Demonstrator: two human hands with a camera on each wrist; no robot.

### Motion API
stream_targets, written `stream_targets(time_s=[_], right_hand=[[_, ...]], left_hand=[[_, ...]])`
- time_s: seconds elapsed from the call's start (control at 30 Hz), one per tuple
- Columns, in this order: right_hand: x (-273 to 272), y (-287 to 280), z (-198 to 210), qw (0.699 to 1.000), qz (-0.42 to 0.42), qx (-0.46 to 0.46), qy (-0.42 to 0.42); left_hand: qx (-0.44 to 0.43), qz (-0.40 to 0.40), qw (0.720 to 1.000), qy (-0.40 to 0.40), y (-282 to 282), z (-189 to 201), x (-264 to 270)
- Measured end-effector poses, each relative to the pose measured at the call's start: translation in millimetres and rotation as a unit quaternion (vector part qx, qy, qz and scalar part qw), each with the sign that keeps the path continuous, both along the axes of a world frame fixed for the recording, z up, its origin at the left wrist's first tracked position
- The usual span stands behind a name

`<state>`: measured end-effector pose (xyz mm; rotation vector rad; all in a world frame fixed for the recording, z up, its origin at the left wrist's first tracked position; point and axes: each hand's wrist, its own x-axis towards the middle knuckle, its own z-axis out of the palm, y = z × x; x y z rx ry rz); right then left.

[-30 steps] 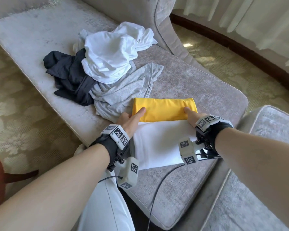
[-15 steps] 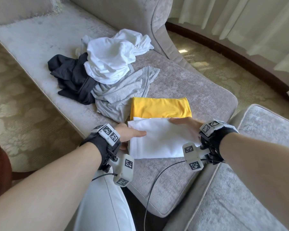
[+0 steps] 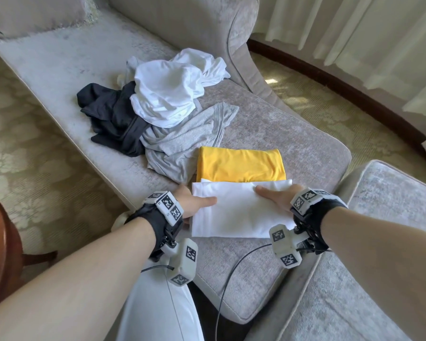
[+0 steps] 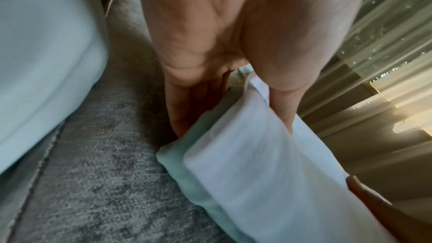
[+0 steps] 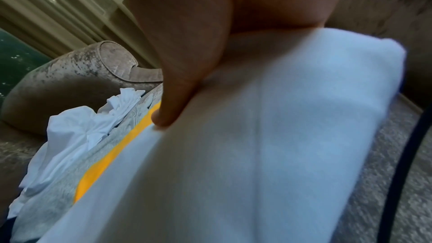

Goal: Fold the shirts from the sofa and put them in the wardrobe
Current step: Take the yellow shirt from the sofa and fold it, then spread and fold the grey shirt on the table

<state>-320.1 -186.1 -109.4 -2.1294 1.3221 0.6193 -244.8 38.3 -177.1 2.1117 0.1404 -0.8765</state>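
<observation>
While both hands clasp the folded white cotton shirt (image 3: 241, 212) at its two short ends, the step in hand looks like lifting it, probably to stack it or carry it with the folded yellow shirt (image 3: 241, 166) lying just beyond it and touching its far edge. To do this well, the lift should be level and even on both sides, with the fingers slid far enough beneath that all the layers come up together; a pinch on the top layer alone would likely let the fold fall open. Keeping the bundle low over the grey velvet sofa cushion (image 3: 293, 134) would spare it a long drop if it slips.

Left hand (image 3: 194, 203): thumb (image 4: 280, 103) lies on top of the cloth, fingers (image 4: 184, 114) tucked under its edge, so it grips the shirt's left end. Right hand (image 3: 276, 198): thumb (image 5: 177, 99) presses on top; the fingers are hidden beneath, apparently gripping likewise.

Behind, a loose heap waits unfolded: crumpled white shirt (image 3: 167, 94), black garment (image 3: 108, 119), grey knit shirt (image 3: 182, 141). No wardrobe is in sight
</observation>
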Motion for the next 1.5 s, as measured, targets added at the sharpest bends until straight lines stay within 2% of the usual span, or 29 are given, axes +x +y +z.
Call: stream_targets(time_s=[0.13, 0.2, 0.27, 0.33, 0.47, 0.53, 0.6, 0.7, 0.8, 0.93, 1.0, 1.1, 1.17, 1.27, 1.4, 1.5], right_hand=[[8.9, -7.6, -10.7, 0.998, -0.031, -0.029, -0.039], [10.8, -9.4, -12.6, 0.998, -0.037, -0.045, -0.039], [10.9, -9.8, -13.1, 0.999, -0.014, -0.036, -0.015], [16.0, -9.7, -12.5, 0.999, -0.028, -0.019, -0.012], [53.0, 1.7, 3.9, 0.988, -0.046, -0.101, -0.109], [78.3, 18.0, 17.5, 0.984, -0.003, -0.107, -0.141], [102.5, 38.8, 25.9, 0.98, 0.09, -0.1, -0.149], [129.6, 80.3, 28.8, 0.959, 0.248, -0.087, -0.107], [150.7, 124.2, 8.7, 0.915, 0.398, -0.052, -0.029], [159.6, 153.0, -26.5, 0.873, 0.478, -0.082, 0.045], [152.8, 158.9, -23.0, 0.873, 0.479, -0.088, 0.035], [151.1, 160.2, -6.2, 0.903, 0.414, -0.1, -0.063], [154.4, 164.3, 12.0, 0.911, 0.364, -0.107, -0.162], [162.3, 179.9, 47.3, 0.876, 0.371, -0.131, -0.279], [163.7, 209.2, 103.7, 0.852, 0.336, -0.124, -0.381], [156.1, 231.8, 144.9, 0.824, 0.353, -0.124, -0.426]], left_hand=[[-0.025, -0.005, 0.999, 0.02, 1.6, -41.2, 16.2], [-0.023, 0.003, 0.999, 0.022, -2.2, -48.4, 17.6], [0.003, 0.0, 1.0, 0.012, -6.5, -35.1, 12.5], [0.029, -0.008, 1.0, 0.003, -8.9, -0.7, 5.3], [-0.009, 0.072, 0.997, -0.018, 1.6, 35.9, 27.9], [-0.032, 0.099, 0.994, -0.031, 14.8, 42.1, 45.5], [-0.065, 0.11, 0.992, -0.003, 24.9, 45.8, 52.7], [-0.155, 0.132, 0.975, 0.085, 34.2, 41.7, 57.7], [-0.242, 0.191, 0.942, 0.132, 39.7, 33.4, 63.9], [-0.291, 0.222, 0.925, 0.106, 49.5, 32.0, 71.0], [-0.311, 0.245, 0.914, 0.093, 60.5, 32.8, 75.7], [-0.346, 0.248, 0.902, 0.069, 73.0, 48.0, 78.3], [-0.365, 0.247, 0.897, 0.042, 79.1, 65.7, 79.0], [-0.404, 0.261, 0.877, 0.003, 89.7, 99.0, 82.7], [-0.446, 0.267, 0.853, -0.036, 112.7, 148.1, 82.7], [-0.476, 0.28, 0.831, -0.06, 136.1, 183.7, 76.5]])
